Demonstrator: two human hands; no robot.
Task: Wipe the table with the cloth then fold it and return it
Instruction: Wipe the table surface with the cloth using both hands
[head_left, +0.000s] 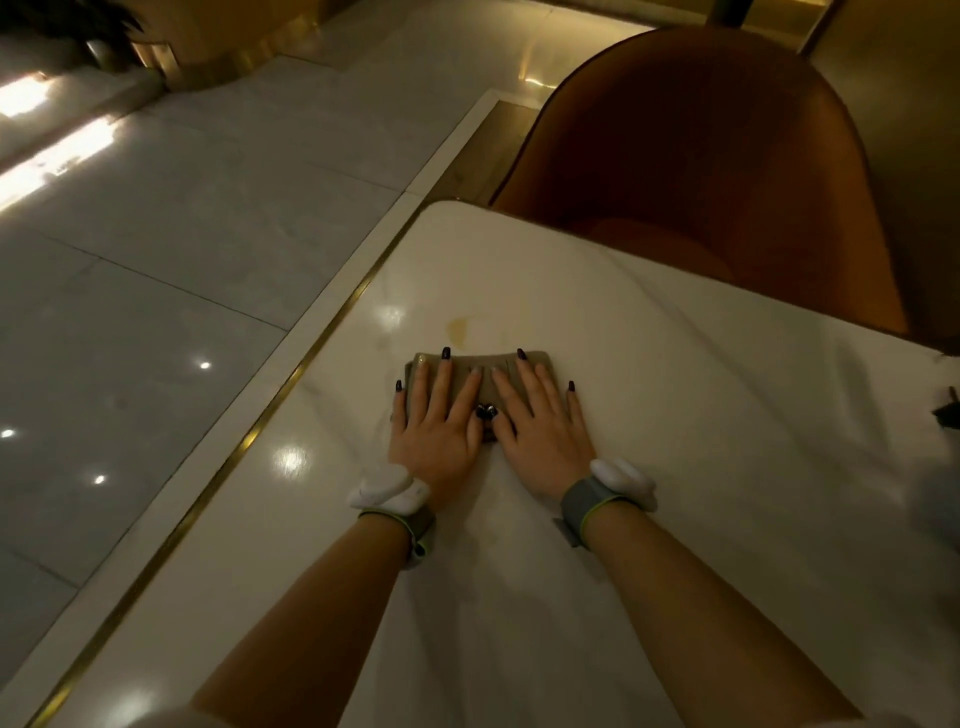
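We find no writing, label, brand, number or sign that we can read anywhere here. The wristbands (415, 525) on both arms carry no legible marking, and the table (675, 467) and cloth (483, 364) show none either.

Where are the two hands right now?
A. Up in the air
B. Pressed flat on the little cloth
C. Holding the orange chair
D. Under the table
B: the left hand and right hand both lie flat, fingers spread, on the small grey-brown cloth on the white table.
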